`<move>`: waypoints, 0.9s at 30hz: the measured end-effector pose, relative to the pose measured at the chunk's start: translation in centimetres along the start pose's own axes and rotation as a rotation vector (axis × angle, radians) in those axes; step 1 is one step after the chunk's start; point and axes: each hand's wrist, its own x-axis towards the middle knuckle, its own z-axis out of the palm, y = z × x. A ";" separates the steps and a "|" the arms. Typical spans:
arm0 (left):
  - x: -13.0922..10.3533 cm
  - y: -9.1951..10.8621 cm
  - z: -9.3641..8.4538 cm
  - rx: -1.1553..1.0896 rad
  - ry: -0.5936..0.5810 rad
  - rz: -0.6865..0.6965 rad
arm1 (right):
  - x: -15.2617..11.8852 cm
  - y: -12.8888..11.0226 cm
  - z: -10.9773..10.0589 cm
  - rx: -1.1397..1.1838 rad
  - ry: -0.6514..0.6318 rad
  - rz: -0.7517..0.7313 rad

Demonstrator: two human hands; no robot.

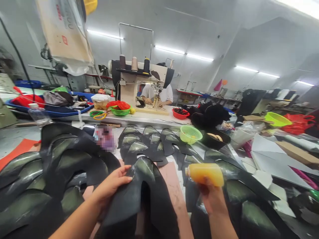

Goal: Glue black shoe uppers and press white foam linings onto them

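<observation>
My left hand (116, 181) grips the left edge of a black U-shaped shoe upper piece (124, 205), thumb on top. The piece is tilted up in front of me, with a shiny greenish patch at its rounded end. In my right hand (213, 196) is a bottle of yellow-orange liquid (206, 173), held on its side with the nozzle pointing left. Several similar black pieces (74, 156) overlap on the left of the table, and more black pieces (256, 212) are spread on the right. Pink sheet material (174, 186) shows beneath the held piece.
A sewing machine (129, 79) with thread cones stands ahead, a person (169, 94) behind it. Near it are a green basket (190, 134), a red bowl (180, 113), scissors (98, 115) and a clear bottle (37, 114). White boards (269, 162) lie at right; a plastic bag (64, 36) hangs upper left.
</observation>
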 end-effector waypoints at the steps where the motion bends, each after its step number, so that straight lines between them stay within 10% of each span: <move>1: 0.5 1.2 0.8 -0.021 -0.047 0.010 | -0.2 -0.3 -1.1 0.051 0.044 0.001; 7: 7.6 6.9 9.6 0.203 -0.146 0.197 | -0.5 -1.0 -6.8 0.072 0.172 -0.083; 12: 14.3 6.6 14.0 0.353 -0.044 0.182 | -0.3 -0.9 -9.9 0.028 0.139 -0.089; 17: 12.7 4.7 8.9 0.511 -0.018 0.210 | -0.8 -0.7 -7.3 0.003 0.112 -0.094; 23: 3.7 -0.9 0.8 0.787 0.117 0.384 | -1.9 0.8 4.2 -0.191 -0.323 -0.044; 27: -0.1 -7.3 -0.8 1.448 -0.085 0.582 | -3.5 1.5 10.6 -0.387 -0.587 -0.220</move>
